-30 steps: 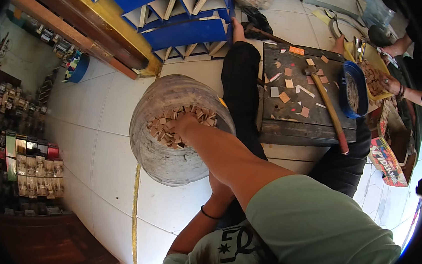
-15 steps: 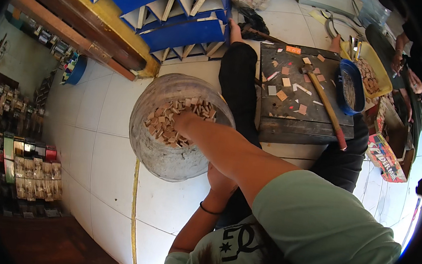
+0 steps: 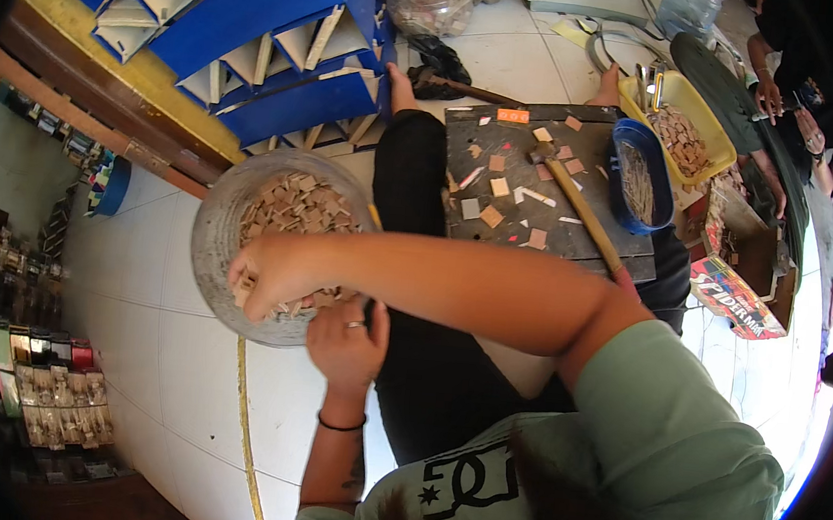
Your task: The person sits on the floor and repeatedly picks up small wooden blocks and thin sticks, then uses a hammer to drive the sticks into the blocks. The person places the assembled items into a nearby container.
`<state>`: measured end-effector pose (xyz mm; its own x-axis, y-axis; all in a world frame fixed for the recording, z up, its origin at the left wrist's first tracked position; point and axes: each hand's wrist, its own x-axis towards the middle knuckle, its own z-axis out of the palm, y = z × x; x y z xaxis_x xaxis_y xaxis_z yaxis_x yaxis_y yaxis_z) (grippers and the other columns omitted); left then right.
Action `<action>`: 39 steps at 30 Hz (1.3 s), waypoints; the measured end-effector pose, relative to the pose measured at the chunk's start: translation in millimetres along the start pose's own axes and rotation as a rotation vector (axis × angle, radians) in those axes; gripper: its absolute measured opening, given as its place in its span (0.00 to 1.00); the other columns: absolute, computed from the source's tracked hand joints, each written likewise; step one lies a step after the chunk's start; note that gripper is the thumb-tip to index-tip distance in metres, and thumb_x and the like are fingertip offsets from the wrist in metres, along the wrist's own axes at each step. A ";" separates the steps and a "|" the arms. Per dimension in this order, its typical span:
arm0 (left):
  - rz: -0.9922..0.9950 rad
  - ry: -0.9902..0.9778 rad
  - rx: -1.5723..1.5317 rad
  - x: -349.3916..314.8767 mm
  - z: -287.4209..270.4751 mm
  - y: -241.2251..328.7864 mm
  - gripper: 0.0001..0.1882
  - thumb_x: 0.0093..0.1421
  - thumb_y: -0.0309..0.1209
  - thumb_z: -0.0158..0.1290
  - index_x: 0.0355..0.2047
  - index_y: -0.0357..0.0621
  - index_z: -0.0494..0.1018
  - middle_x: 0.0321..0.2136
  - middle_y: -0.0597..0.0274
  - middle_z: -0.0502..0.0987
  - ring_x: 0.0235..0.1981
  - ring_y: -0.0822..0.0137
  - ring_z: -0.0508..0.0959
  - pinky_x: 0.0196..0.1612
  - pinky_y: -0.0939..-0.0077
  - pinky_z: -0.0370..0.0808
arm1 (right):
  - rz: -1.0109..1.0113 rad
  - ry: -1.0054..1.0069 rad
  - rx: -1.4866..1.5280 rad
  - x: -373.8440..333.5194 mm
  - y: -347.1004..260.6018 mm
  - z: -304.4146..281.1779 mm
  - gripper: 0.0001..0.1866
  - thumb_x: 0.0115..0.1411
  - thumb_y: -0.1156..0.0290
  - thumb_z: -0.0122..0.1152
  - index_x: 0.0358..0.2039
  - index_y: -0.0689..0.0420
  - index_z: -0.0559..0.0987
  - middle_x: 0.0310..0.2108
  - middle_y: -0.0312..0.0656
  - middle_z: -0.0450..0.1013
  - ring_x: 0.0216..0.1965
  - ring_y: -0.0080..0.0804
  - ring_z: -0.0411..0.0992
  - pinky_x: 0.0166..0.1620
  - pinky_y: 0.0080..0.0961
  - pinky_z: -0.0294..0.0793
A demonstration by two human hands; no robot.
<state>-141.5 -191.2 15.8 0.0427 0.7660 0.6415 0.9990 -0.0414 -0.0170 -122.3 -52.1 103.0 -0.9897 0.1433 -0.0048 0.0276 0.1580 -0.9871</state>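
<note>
A round grey bucket [image 3: 213,227] stands on the floor at my left, heaped with small square wooden pieces [image 3: 297,205]. My right hand [image 3: 282,270] reaches across my body into it, near its left inner wall. Its fingers are curled closed at some wooden pieces; how many they hold is hidden. On the near rim, my left hand [image 3: 342,345], with a ring and a dark wristband, grips the bucket, fingertips over the edge and thumb apart.
Before my legs a dark wooden block [image 3: 459,229] carries scattered wooden pieces, a hammer [image 3: 584,210] and a blue tray [image 3: 665,222] of nails. Behind are a yellow basin [image 3: 722,138] and another person's hands [image 3: 786,109]. Blue shelving [image 3: 208,34] stands far left.
My right hand has moved from the middle of the heap to the bucket's near left side. My left hand now shows at the rim. The bucket is tilted more toward me.
</note>
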 end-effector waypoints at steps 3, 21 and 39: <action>0.004 0.060 0.068 13.9 -3.0 -26.0 0.12 0.58 0.37 0.59 0.26 0.42 0.73 0.21 0.54 0.70 0.23 0.52 0.73 0.27 0.58 0.68 | -0.097 0.195 -0.175 -85.1 -15.7 -55.3 0.26 0.42 0.65 0.71 0.45 0.57 0.79 0.33 0.45 0.77 0.32 0.33 0.76 0.33 0.28 0.77; -0.130 0.252 0.141 118.0 28.7 -108.6 0.23 0.64 0.37 0.52 0.54 0.35 0.69 0.49 0.44 0.72 0.53 0.46 0.69 0.58 0.53 0.62 | 0.278 0.358 -1.135 -257.8 68.8 -120.9 0.37 0.41 0.65 0.76 0.54 0.46 0.71 0.54 0.38 0.63 0.54 0.40 0.67 0.49 0.50 0.74; 0.105 -0.225 -0.605 117.6 71.3 84.0 0.15 0.52 0.30 0.63 0.41 0.42 0.77 0.40 0.60 0.75 0.45 0.58 0.73 0.48 0.64 0.66 | 0.718 0.818 -1.084 -379.3 34.6 -126.8 0.07 0.50 0.73 0.65 0.31 0.60 0.80 0.30 0.43 0.76 0.38 0.41 0.76 0.44 0.36 0.74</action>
<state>-51.5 -58.9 35.1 0.2067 0.8510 0.4827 0.8082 -0.4266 0.4060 271.9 23.0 91.0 -0.3872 0.9215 0.0310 0.8953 0.3838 -0.2262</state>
